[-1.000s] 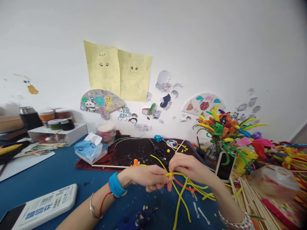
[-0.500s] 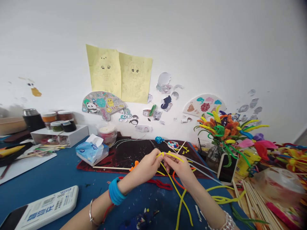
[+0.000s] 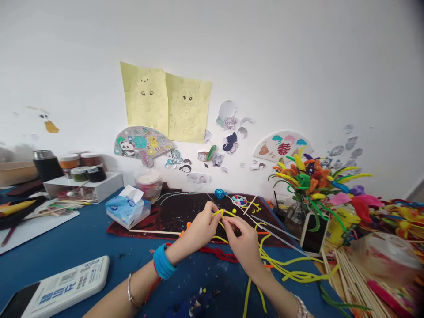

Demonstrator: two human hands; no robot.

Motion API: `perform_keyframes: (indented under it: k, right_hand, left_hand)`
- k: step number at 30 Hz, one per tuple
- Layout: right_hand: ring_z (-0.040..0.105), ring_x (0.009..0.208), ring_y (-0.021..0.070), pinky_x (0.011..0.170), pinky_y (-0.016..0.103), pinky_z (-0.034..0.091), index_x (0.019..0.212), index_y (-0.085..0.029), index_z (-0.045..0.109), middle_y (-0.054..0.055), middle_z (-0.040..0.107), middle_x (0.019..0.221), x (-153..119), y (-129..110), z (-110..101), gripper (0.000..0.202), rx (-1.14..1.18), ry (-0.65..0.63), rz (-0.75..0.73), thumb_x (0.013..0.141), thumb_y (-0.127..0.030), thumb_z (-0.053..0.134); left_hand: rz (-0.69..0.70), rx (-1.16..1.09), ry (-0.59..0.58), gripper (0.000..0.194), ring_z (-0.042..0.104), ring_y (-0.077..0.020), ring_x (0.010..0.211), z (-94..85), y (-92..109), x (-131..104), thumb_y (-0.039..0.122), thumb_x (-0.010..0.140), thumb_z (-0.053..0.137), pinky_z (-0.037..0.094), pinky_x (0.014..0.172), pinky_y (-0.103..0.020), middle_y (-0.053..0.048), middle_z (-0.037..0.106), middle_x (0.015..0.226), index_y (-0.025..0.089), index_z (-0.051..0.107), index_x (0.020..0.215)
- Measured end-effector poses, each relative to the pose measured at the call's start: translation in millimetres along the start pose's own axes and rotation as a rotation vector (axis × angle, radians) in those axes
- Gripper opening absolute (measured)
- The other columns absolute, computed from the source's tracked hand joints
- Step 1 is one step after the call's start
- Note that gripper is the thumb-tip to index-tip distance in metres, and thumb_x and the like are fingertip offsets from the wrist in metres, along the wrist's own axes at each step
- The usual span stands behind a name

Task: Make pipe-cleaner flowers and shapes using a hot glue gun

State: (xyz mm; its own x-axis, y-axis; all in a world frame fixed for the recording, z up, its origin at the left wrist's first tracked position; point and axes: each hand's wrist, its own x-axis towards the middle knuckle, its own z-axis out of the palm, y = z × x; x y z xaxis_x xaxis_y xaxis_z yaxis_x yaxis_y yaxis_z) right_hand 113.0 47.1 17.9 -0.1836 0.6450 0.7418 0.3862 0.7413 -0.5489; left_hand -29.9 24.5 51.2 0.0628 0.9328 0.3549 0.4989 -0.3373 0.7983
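Above the dark mat [image 3: 195, 207] my two hands meet, fingertips almost touching. My left hand [image 3: 204, 223] pinches a yellow pipe cleaner [image 3: 228, 213], which bends between the hands. The fingers of my right hand [image 3: 243, 240] are closed on the same pipe cleaner at its bend. Part of the yellow stem is hidden behind the fingers. More yellow pipe cleaners [image 3: 291, 274] lie to the right of and below my right hand. Red pipe cleaners [image 3: 220, 254] rest on the blue table between my forearms, and an orange piece [image 3: 185, 229] sits beside my left wrist.
At left are a tissue pack [image 3: 127, 210] and a large white phone-like device [image 3: 69, 287]. To the right stand a vase of pipe-cleaner flowers [image 3: 304, 176], a phone [image 3: 314, 234] and several wooden sticks [image 3: 351, 274]. A small dish of pompoms [image 3: 239, 200] sits behind my hands.
My right hand has turned and shifted slightly, its back now facing up more. The yellow pipe cleaner is bent more sharply between the hands. My left hand has hardly moved.
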Motion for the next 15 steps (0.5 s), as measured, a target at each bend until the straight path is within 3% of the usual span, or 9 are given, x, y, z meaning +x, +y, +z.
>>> perform_keyframes:
  k: [4, 8, 12, 15]
  right_hand:
    - [0.054, 0.073, 0.0177, 0.07, 0.033, 0.041, 0.083, -0.017, 0.063, 0.005, 0.062, 0.077, 6.1, 3.7, -6.5, 0.014, -0.246, 0.065, -0.293, 0.086, -0.016, 0.05]
    - [0.052, 0.082, 0.0191, 0.076, 0.035, 0.04, 0.087, -0.017, 0.064, 0.006, 0.062, 0.083, 15.0, 3.2, -17.6, 0.013, -0.323, 0.018, -0.413, 0.085, -0.014, 0.051]
    - [0.053, 0.088, 0.0193, 0.083, 0.037, 0.038, 0.082, -0.02, 0.064, 0.004, 0.064, 0.085, 21.6, -2.1, -27.2, 0.013, -0.29, -0.099, -0.372, 0.085, -0.017, 0.052]
    - [0.056, 0.084, 0.0187, 0.083, 0.037, 0.037, 0.075, -0.021, 0.065, 0.002, 0.066, 0.082, 27.7, -4.2, -35.7, 0.014, -0.174, -0.278, -0.21, 0.083, -0.02, 0.055]
  left_hand:
    - [0.023, -0.004, -0.02, 0.013, 0.039, -0.0095, 0.053, -1.9, -0.9, 0.8, 0.032, 0.089, 0.035, 0.029, 0.049, -0.021, 0.006, 0.043, 0.063, 0.02, 0.039, 0.086]
    - [0.041, 0.047, -0.114, 0.014, 0.038, -0.0098, 0.053, -6.5, -2.0, 2.2, 0.031, 0.089, 0.035, 0.029, 0.051, -0.022, 0.007, 0.04, 0.061, 0.02, 0.039, 0.081]
    - [0.095, 0.153, -0.239, 0.013, 0.039, -0.0098, 0.056, -11.9, 1.1, 0.5, 0.028, 0.088, 0.036, 0.028, 0.052, -0.022, 0.006, 0.043, 0.064, 0.02, 0.04, 0.08]
    - [0.14, 0.2, -0.355, 0.012, 0.04, -0.0095, 0.057, -15.7, 6.2, -2.7, 0.029, 0.089, 0.036, 0.027, 0.052, -0.022, 0.006, 0.044, 0.065, 0.02, 0.041, 0.082]
